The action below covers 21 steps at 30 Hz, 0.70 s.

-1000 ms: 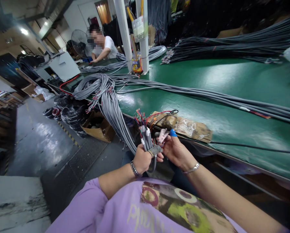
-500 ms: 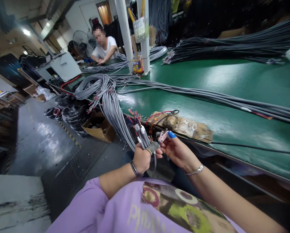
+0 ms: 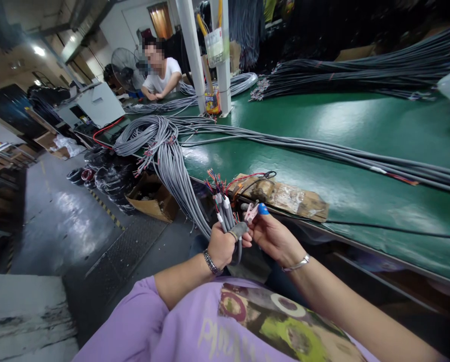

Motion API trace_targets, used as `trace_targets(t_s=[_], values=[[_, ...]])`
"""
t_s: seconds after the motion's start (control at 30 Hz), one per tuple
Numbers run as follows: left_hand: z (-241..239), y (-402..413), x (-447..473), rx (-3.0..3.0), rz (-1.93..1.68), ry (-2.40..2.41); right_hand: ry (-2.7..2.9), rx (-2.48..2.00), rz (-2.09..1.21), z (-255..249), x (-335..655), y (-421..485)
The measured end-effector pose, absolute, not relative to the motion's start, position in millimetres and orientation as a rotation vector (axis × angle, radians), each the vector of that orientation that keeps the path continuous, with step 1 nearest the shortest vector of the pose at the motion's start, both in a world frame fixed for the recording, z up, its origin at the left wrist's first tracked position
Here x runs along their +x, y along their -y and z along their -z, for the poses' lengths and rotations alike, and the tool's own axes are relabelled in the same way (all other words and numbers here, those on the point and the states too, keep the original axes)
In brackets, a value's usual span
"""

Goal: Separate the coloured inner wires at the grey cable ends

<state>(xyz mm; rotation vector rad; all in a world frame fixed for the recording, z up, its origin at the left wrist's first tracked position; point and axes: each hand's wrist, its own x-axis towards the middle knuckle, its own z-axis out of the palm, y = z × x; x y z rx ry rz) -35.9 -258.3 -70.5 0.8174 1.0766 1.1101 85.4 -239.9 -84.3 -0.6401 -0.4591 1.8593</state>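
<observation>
Steadily grip the grey cables (image 3: 228, 216) inside the curled fingers of the left hand (image 3: 222, 245), with coloured wire ends (image 3: 216, 185) above them, and lightly pinch the pale pink clip-like piece (image 3: 251, 213) between thumb and fingertips of the right hand (image 3: 276, 237), just beside the left fingers.

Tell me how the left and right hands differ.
The left hand grips gray cables; the right hand holds a pale pink clip-like piece. The left hand has a gray thumb cover, the right hand a blue thumb cover. The left wears a linked wristband; the right, a smooth bangle. Both have covered thumbs.
</observation>
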Motion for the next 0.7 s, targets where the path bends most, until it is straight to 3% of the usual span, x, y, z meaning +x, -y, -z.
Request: trace_targets(t_s=[0.37, 0.53, 0.7], values=[[60, 271, -56, 0.753, -1.079, -1.023, 0.32, -0.826, -1.933, 107, 99, 257], [59, 273, -60, 0.726, -1.133, -1.0, 0.726, -0.925, -1.988, 113, 84, 283], [63, 275, -59, 0.715, -1.192, -0.995, 1.171, -0.946, -1.795, 101, 63, 296]])
